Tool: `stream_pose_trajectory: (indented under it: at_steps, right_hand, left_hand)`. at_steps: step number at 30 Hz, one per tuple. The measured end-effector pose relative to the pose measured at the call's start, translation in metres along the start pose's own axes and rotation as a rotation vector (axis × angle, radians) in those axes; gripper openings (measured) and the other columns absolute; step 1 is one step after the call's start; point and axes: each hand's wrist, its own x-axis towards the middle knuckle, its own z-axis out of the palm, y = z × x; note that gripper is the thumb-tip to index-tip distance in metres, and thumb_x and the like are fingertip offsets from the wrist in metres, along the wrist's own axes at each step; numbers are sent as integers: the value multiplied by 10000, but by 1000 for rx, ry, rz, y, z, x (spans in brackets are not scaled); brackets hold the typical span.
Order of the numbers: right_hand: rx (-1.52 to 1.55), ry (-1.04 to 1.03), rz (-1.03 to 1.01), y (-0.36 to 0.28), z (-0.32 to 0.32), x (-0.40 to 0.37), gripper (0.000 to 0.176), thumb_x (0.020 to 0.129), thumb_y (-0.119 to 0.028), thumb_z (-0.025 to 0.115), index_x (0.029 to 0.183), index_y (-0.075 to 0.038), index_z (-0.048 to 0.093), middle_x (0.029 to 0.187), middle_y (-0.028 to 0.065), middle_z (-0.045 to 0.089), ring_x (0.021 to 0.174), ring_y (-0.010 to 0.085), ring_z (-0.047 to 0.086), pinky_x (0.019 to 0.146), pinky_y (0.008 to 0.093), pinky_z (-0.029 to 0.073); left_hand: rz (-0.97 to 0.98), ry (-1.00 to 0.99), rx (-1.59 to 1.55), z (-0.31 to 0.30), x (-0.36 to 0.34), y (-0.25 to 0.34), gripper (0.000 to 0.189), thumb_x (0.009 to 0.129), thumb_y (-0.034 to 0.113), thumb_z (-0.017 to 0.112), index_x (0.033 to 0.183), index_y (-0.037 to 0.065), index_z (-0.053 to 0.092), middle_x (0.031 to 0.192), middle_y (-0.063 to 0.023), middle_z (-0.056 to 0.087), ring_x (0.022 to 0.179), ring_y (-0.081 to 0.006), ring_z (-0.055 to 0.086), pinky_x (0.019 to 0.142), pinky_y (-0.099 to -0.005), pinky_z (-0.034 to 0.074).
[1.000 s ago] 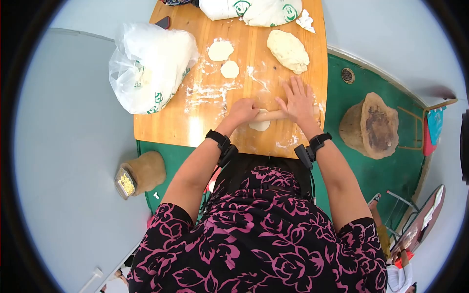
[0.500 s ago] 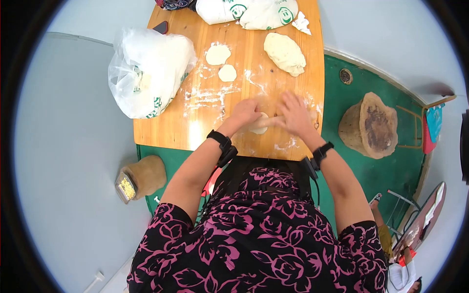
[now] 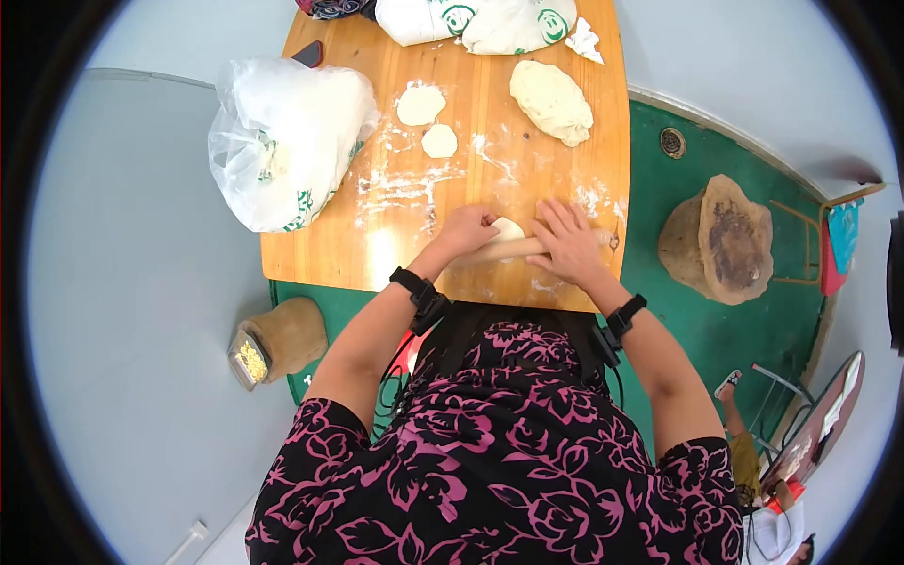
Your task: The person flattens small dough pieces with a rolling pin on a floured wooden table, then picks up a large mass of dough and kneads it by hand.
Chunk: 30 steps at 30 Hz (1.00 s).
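Near the front edge of the wooden table, a rolling pin (image 3: 508, 249) lies across a small flat piece of dough (image 3: 508, 229). My left hand (image 3: 468, 232) pinches the left edge of that dough. My right hand (image 3: 570, 243) lies flat on the right part of the pin, its fingers stretched out. Two flattened dough rounds, one larger (image 3: 421, 104) and one smaller (image 3: 439, 141), rest farther back on the floured wood. A big dough lump (image 3: 552, 104) sits at the back right.
The table (image 3: 311, 259) also bears a plastic bag (image 3: 287, 141) at left, a dark phone (image 3: 309, 54), white bags (image 3: 518, 26) and crumpled tissue (image 3: 585, 40). Wood stumps (image 3: 725, 240) flank it; one holds a container (image 3: 250, 362). A person (image 3: 777, 532) is at lower right.
My right hand has moved slightly down and flattened on the rolling pin. My left hand has shifted slightly down and left, and more of the dough shows behind the pin.
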Motion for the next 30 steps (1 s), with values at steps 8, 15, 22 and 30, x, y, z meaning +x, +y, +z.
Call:
stream_pose_trajectory:
  at_steps: [8, 15, 22, 30]
  right_hand:
    - [-140, -85, 99, 6, 8, 17, 592, 825, -514, 494, 1235, -88, 494, 1337, 122, 430, 1293, 275, 331, 1052, 503, 210]
    - [-188, -105, 153, 3, 18, 4, 581, 840, -493, 484, 1253, -85, 496, 1390, 120, 375, 1327, 260, 280, 1064, 522, 178]
    - [-125, -36, 158, 10, 11, 23, 564, 838, -483, 494, 1254, -103, 499, 1382, 136, 376, 1328, 276, 271, 1058, 528, 185]
    - [-148, 37, 206, 14, 15, 33, 596, 815, -490, 521, 1248, -81, 497, 1361, 149, 392, 1312, 292, 295, 1038, 527, 217]
  left_hand:
    - [66, 80, 175, 1, 18, 14, 234, 728, 262, 665, 773, 33, 659, 772, -135, 653, 702, -271, 627, 627, -352, 489]
    - [73, 57, 248, 1, 13, 13, 231, 732, 280, 666, 780, 54, 669, 778, -124, 657, 736, -264, 630, 653, -358, 488]
    - [58, 83, 186, 2, 19, 6, 245, 740, 307, 647, 776, 66, 673, 777, -115, 658, 728, -263, 630, 650, -362, 488]
    - [97, 41, 286, 3, 16, 28, 222, 733, 279, 651, 766, 61, 667, 761, -133, 646, 730, -276, 622, 637, -375, 481]
